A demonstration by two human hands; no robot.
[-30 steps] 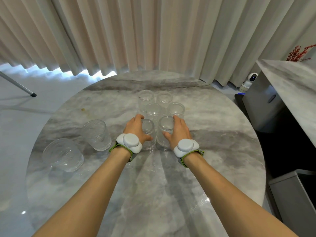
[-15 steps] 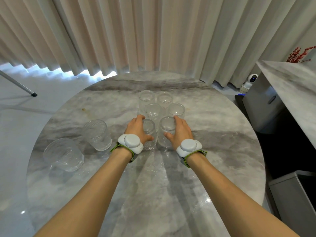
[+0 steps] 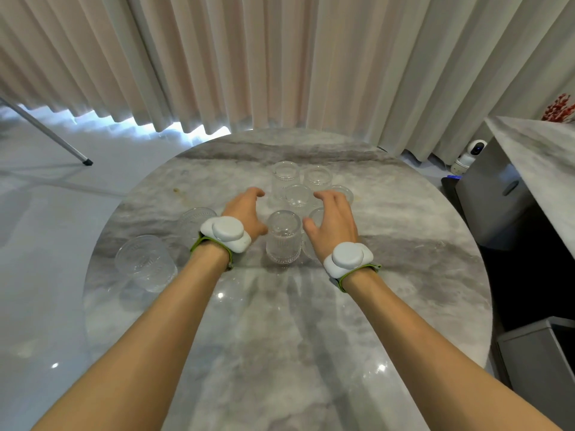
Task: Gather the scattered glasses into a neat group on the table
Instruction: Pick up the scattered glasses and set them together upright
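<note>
The grouped glasses (image 3: 298, 209) stand at the table's (image 3: 404, 275) centre, while two wider glasses (image 3: 144, 262) wait at 9 o'clock, well apart. Both the left hand (image 3: 244, 213) and the right hand (image 3: 333, 223) are spread wide, holding nothing. I would take each stray low on its wall and set it gently beside the group.

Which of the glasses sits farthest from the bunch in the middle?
The wide, short glass near the table's left edge. Another wide one stands between it and the left hand; the tall ribbed glasses are bunched mid-table.
</note>
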